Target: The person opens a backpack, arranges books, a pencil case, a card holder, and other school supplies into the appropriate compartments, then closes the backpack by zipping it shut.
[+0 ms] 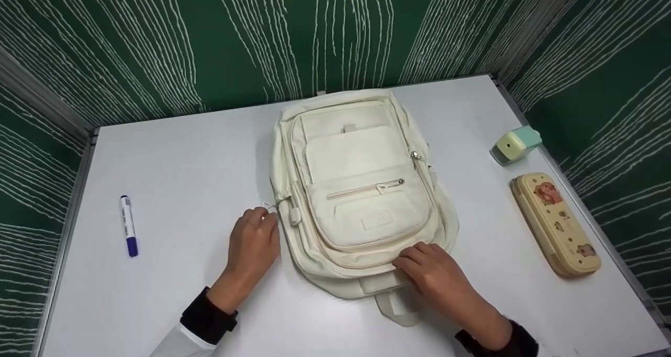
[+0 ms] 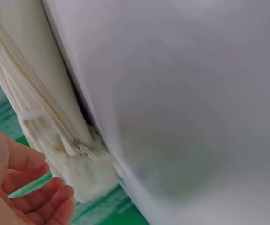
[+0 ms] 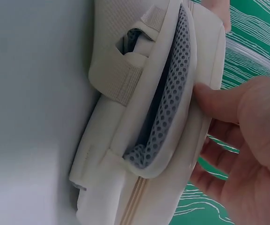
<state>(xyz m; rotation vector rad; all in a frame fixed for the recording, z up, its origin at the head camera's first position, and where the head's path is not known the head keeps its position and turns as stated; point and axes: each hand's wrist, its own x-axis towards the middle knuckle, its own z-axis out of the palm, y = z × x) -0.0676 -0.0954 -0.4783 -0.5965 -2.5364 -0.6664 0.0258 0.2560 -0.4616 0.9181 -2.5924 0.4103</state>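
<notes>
The cream fabric backpack lies flat between the two hands, its long axis running away from the person; the right hand is nearer, pinching its near edge; the left hand, fingers loosely bent, nothing visibly held, is just beside its left side.

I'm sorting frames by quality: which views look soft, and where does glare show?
Head view: broadly even light, backpack fairly clear, print on the marker too small to read; left wrist view: soft overall, zipper blurred, pale glare and a greenish reflection on the tabletop; right wrist view: dim, bluish tabletop, gray mesh fairly crisp.
</notes>
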